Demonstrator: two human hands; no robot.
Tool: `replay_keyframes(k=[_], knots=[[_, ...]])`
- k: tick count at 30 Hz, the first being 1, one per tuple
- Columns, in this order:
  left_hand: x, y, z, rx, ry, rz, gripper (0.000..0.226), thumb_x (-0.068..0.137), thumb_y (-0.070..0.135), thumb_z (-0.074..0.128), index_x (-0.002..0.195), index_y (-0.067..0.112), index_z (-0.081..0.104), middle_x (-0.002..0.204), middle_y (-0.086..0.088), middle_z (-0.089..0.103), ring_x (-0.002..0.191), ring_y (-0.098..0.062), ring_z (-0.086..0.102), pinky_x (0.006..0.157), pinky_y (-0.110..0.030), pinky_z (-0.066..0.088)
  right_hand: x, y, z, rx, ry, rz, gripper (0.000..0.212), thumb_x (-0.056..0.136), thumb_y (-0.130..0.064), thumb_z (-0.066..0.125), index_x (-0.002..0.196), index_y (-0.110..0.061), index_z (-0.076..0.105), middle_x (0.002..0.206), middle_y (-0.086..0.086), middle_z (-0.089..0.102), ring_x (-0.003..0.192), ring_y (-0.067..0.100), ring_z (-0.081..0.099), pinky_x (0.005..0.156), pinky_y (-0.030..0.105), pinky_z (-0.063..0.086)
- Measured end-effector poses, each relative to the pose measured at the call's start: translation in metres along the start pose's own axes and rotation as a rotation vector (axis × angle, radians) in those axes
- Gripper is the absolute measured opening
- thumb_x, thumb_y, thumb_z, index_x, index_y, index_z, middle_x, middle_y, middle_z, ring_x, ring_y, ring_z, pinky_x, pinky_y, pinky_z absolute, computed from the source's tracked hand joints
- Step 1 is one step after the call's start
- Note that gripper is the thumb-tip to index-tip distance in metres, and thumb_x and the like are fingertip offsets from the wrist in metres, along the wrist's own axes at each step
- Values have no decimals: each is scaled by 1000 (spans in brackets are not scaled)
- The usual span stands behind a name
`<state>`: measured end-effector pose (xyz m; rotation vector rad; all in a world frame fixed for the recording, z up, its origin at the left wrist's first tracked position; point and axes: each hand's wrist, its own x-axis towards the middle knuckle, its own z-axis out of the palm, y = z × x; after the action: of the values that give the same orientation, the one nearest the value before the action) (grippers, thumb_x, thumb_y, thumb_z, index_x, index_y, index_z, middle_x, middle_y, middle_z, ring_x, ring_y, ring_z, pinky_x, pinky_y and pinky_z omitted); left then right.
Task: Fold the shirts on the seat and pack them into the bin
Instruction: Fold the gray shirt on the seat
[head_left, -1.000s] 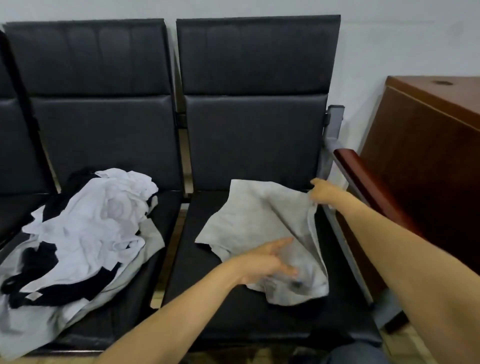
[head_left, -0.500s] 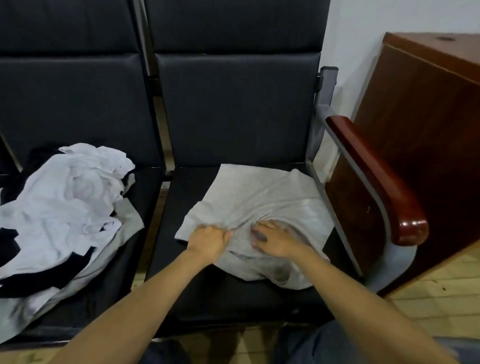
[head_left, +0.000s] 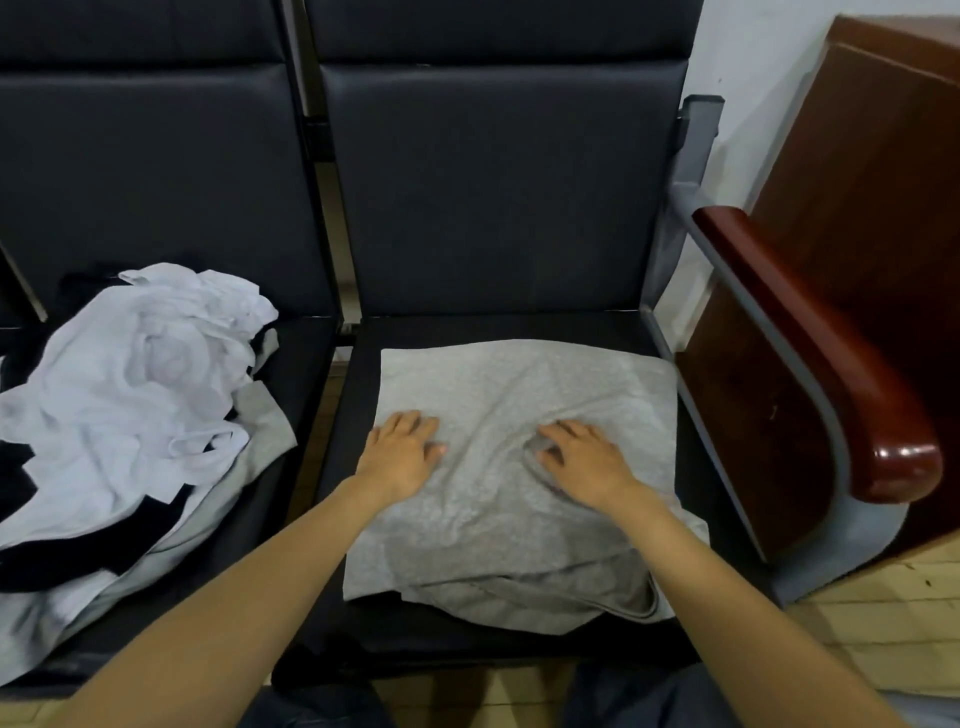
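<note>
Grey shirt (head_left: 524, 395), left hand (head_left: 400, 457), right hand (head_left: 584, 460) pressing flat

You have only one view: the wide-angle camera on your head, looking forward and down from close above the black padded chair seat (head_left: 441, 639), which fills the middle. Its dark upright backrest (head_left: 493, 197) spans the top, the crumpled heap of white, black and grey clothes (head_left: 140, 395) lies at left, the reddish-brown wooden cabinet (head_left: 872, 208) at right.
</note>
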<state>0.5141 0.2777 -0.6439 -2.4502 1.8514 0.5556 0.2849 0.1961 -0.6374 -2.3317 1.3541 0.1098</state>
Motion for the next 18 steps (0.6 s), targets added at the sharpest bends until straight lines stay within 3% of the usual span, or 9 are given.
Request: replay_keyframes(k=[3, 8, 11, 14, 16, 18], knots=[[12, -3, 3, 30, -62, -64, 58, 101, 50, 21, 152, 25, 10, 160, -3, 0, 146, -25, 0, 117, -44, 9, 11, 4, 7, -71, 15, 66, 50, 101, -43, 31, 148, -30, 24, 158, -2, 15, 145, 24, 12, 117, 47, 14], [53, -14, -11, 27, -56, -104, 61, 99, 54, 18, 152, 25, 8, 160, -5, -2, 146, -27, -2, 116, -46, 9, 52, 12, -8, -52, 125, 182, 55, 101, -44, 29, 148, -16, 24, 154, 6, 25, 141, 28, 22, 112, 50, 21], [82, -22, -18, 1, -23, -143, 61, 99, 55, 21, 151, 25, 11, 160, -5, -1, 146, -28, -1, 116, -46, 9, 88, 20, -22, -9, 142, 173, 51, 101, -42, 29, 144, -14, 32, 152, 6, 30, 137, 28, 28, 111, 46, 24], [109, -33, -25, 9, -12, -153, 62, 99, 53, 24, 151, 24, 9, 160, -4, -3, 146, -27, -3, 117, -47, 8, 122, 31, -26, -41, 89, 107, 55, 101, -42, 29, 150, -17, 22, 158, 2, 17, 143, 24, 18, 117, 43, 16], [121, -42, -31, -91, 15, -95, 60, 100, 48, 29, 152, 21, 12, 160, -4, 0, 147, -25, 0, 117, -43, 7, 138, 34, -30, -75, 18, 51, 59, 102, -43, 28, 153, -20, 9, 161, -1, 4, 147, 20, 5, 119, 42, 5], [123, -48, -38, -362, 135, -8, 51, 101, 32, 41, 148, 15, 29, 158, -6, 15, 144, -24, 17, 113, -28, 16, 145, 31, -34, -47, -9, 12, 60, 102, -44, 29, 153, -21, 7, 161, -3, 1, 147, 19, -1, 119, 41, 1]])
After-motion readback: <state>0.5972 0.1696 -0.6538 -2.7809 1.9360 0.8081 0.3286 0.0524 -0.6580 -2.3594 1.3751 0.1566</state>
